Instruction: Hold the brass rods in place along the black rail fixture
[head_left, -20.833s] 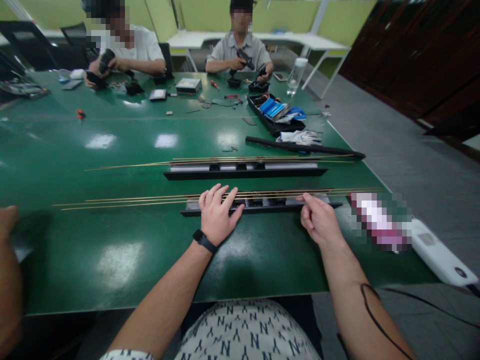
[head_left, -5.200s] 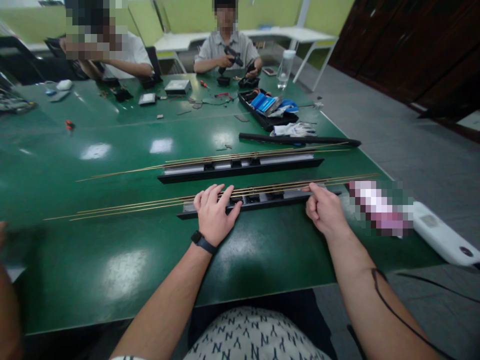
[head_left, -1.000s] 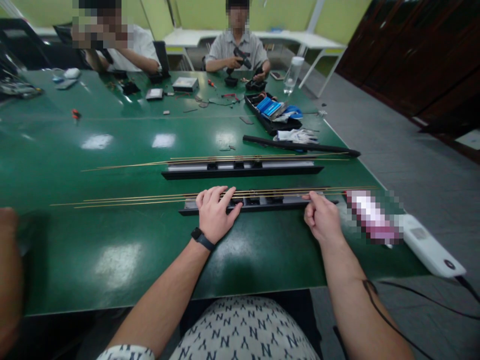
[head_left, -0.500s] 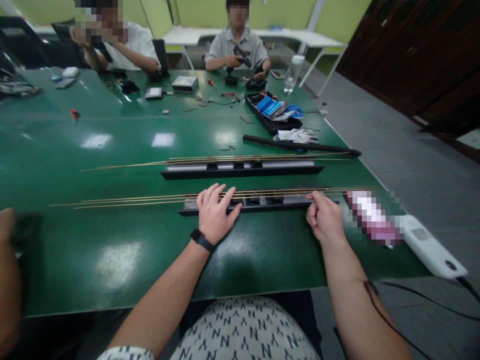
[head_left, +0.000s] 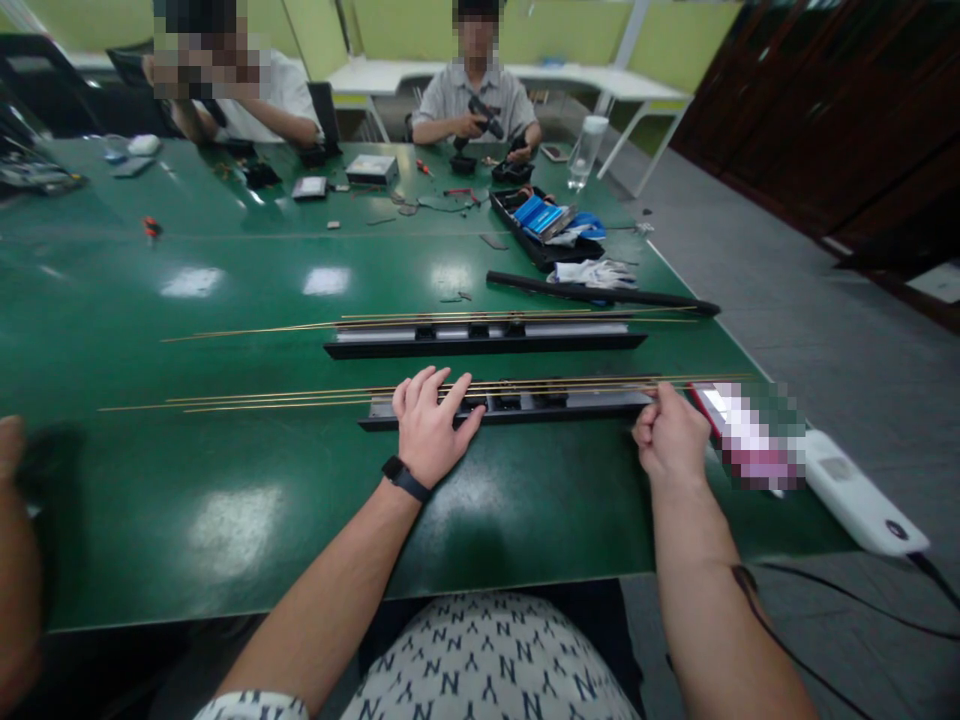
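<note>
My left hand (head_left: 433, 420) lies with fingers spread over the left part of a long black channel (head_left: 600, 408) and the thin brass-coloured rods (head_left: 285, 399) along it. Closed in a pinch, my right hand (head_left: 673, 430) grips the right end of one rod by the channel's right end. The rods run well past both channel ends. Dark blocks (head_left: 551, 395) sit inside the channel, partly behind the rods. Farther back on the table is a second black channel (head_left: 487, 347) with similar rods over it.
Right of my right hand are a red-edged, blurred-out object (head_left: 701, 402) and a white device (head_left: 862, 495) with a cable. A black tube (head_left: 525, 281), gloves (head_left: 589, 273) and a black tray (head_left: 517, 235) lie beyond. Two people sit across; another person's arm (head_left: 16, 560) is at left.
My right hand has moved to the right, drawing one rod with it; that rod's left end has shifted right. My left hand has stayed on the channel.
</note>
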